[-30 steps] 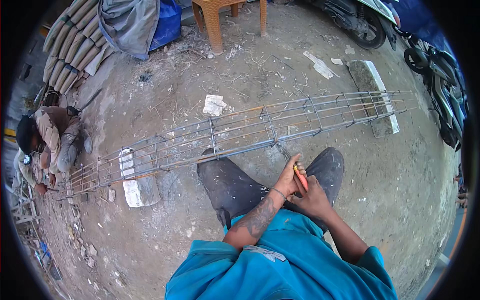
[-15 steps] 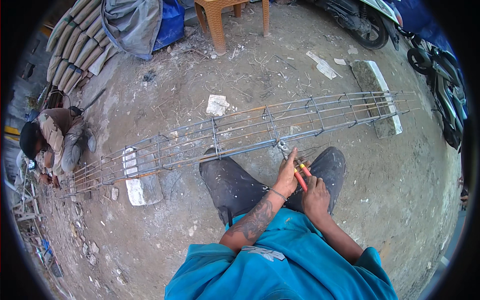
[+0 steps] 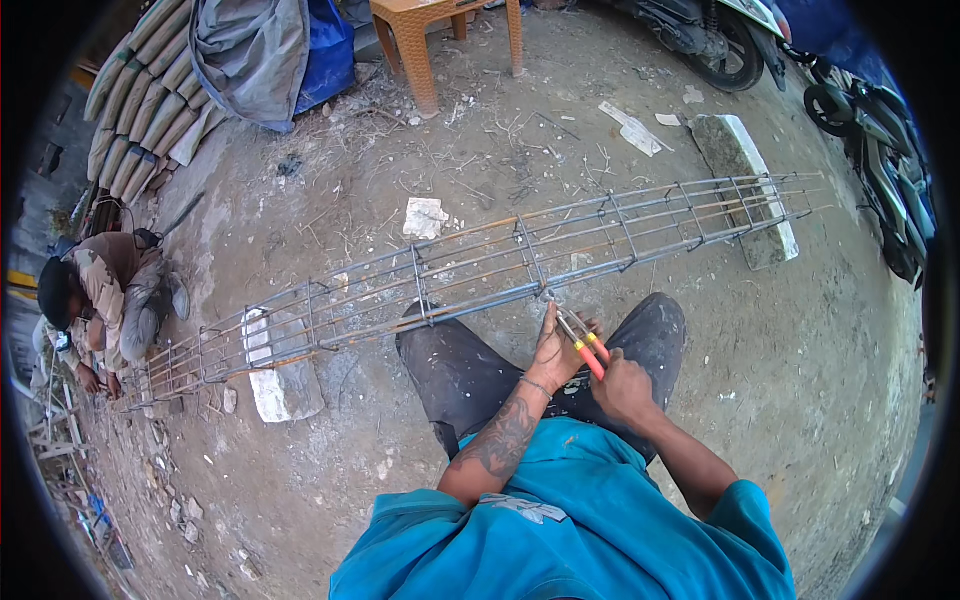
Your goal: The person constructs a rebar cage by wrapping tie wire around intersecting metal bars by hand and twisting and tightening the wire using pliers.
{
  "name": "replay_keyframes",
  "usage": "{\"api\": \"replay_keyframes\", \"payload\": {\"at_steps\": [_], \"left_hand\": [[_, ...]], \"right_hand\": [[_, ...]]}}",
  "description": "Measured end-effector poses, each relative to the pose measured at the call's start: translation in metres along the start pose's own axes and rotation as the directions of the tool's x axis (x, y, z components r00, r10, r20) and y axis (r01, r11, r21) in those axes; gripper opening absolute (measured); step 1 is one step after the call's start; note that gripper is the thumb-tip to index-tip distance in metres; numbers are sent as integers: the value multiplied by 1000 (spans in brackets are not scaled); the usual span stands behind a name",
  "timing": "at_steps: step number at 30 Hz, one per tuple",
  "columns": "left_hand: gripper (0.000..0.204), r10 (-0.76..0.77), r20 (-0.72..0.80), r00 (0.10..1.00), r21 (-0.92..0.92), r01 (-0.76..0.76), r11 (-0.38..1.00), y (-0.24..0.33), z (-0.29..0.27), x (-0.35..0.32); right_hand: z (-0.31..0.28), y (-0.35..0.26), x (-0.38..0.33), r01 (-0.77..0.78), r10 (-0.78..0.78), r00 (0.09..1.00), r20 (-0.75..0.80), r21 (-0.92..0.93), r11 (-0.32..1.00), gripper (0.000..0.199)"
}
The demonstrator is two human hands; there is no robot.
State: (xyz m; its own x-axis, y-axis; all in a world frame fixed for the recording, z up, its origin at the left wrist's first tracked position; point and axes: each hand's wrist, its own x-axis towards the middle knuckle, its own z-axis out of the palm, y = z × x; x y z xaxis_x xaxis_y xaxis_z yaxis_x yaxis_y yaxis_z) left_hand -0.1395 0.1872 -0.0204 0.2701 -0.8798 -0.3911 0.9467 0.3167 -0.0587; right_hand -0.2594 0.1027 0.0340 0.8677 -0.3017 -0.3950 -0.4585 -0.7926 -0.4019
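A long rebar cage (image 3: 470, 275), made of rusty and grey bars with square stirrups, slants across in front of me above my knees. My right hand (image 3: 624, 388) is closed round the red and yellow handles of a pair of pincers (image 3: 584, 350). The pincers' jaws point up toward the cage's near lower bar, beside a stirrup. Just left of the tool, my left hand (image 3: 558, 358) has its fingers curled, with thin dark wire running across it. Its fingertips are partly hidden behind the pincers.
Concrete blocks prop the cage at left (image 3: 285, 385) and right (image 3: 748, 190). A co-worker (image 3: 110, 295) crouches at its far left end, hands near the bars. Beyond are stacked sacks (image 3: 150, 95), a tarp (image 3: 255, 55), an orange-brown plastic table (image 3: 425, 70) and motorcycles (image 3: 725, 45).
Both my hands and the pincers have drawn slightly left, and the pincers' jaws now sit a little lower, nearer my left hand. The view has shifted slightly.
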Motion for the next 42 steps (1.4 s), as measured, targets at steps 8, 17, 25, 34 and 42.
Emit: {"api": "replay_keyframes", "payload": {"at_steps": [8,17,25,34,42], "left_hand": [[37,154,-31,988,352,-133,926,24,-16,-8],[43,80,-53,995,373,-54,926,37,-17,-16],[41,102,-6,995,419,-90,904,43,-9,-24],[39,115,-5,993,487,-98,868,40,-12,-25],[44,129,26,991,545,-123,829,43,-15,-25]], "right_hand": [[-28,-21,-13,-116,96,975,-199,-95,989,44],[-22,-4,8,-505,-128,851,510,860,67,22],[-20,5,14,-517,-282,839,465,843,-150,33],[-4,8,16,-549,-292,816,499,827,-121,36],[-3,9,16,-520,-330,810,485,854,-22,37]]}}
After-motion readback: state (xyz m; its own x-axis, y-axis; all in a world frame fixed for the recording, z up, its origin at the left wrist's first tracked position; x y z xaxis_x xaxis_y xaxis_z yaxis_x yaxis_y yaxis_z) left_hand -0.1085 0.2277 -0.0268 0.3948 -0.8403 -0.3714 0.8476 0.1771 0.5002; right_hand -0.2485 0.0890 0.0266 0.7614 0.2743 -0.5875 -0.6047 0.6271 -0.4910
